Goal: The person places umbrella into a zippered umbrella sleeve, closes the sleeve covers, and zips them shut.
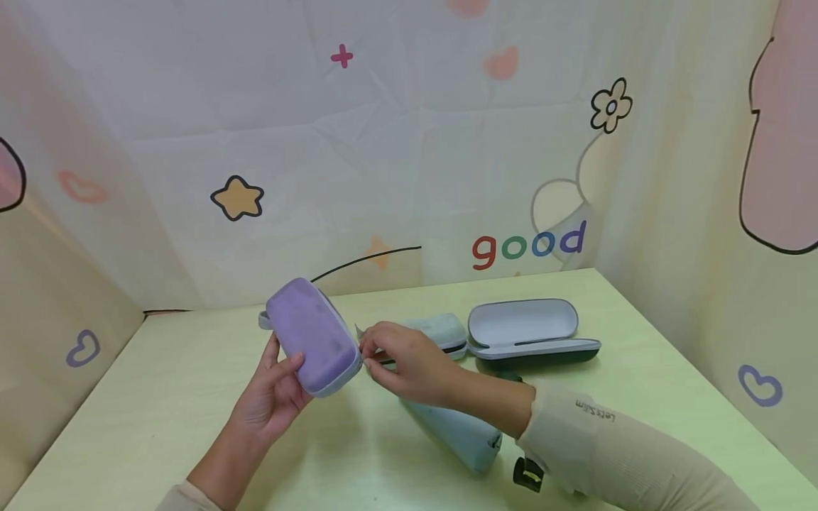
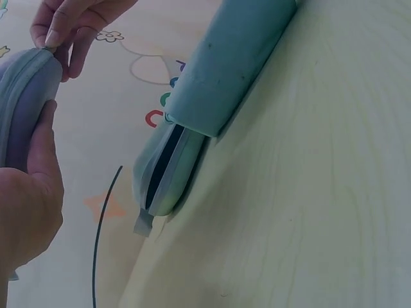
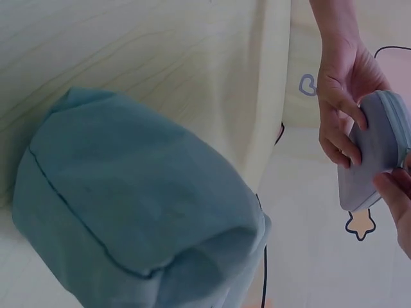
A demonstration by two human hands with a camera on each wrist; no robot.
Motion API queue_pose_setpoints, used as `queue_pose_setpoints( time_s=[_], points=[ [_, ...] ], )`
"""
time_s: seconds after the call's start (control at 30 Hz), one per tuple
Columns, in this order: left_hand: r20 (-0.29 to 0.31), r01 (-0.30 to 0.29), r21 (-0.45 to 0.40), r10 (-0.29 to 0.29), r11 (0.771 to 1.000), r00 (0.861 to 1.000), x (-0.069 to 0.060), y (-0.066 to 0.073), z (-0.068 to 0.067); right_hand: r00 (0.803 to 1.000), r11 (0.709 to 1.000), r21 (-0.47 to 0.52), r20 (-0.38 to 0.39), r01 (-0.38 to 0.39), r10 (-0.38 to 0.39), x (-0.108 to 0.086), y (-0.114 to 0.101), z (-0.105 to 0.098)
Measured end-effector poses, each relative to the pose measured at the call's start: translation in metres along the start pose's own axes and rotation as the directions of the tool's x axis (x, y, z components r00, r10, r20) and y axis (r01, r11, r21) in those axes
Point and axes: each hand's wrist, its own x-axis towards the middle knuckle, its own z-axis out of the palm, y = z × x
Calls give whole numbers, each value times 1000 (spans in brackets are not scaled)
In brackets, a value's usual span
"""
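Note:
A purple zip case (image 1: pixel 309 333) with a pale grey-blue zipper edge is held up and tilted above the table. My left hand (image 1: pixel 271 397) grips it from below, thumb on its front face. My right hand (image 1: pixel 412 362) pinches at the zipper edge on its lower right corner; the small piece between the fingertips is too hidden to name. In the left wrist view, the right fingers (image 2: pixel 54 35) touch the end of the zipper. The case (image 3: pixel 372 154) looks closed along the zipper in the right wrist view.
Behind my right hand lies a light teal case (image 1: pixel 441 328), its zipper gap dark and open (image 2: pixel 166 163). A teal pouch (image 1: pixel 447 429) lies under my right forearm. An open glasses case (image 1: pixel 524 319) with a pale lining stands at back right. A printed cloth wall (image 1: pixel 307 177) borders the table.

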Motion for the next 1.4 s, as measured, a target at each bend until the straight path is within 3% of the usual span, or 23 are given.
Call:
queue_pose_setpoints(
  time_s=[0.23,0.53,0.8,1.1,1.4],
  points=[
    [-18,8,21,-8,1000,1000,-2,1,3,997,995,-84,-54,57,-62,0,4,3],
    [96,20,99,-29,995,995,-5,0,6,993,987,-147,-85,66,-79,2,11,-1],
    [120,31,166,-51,986,991,-5,-3,6,994,971,-234,-84,48,-69,5,13,-4],
    [201,27,320,-96,947,975,-2,-3,1,992,940,-340,-99,43,-82,9,25,-6],
    [256,24,382,-130,924,958,-2,-3,-4,988,913,-407,-124,33,-91,11,34,-9]
  ],
)
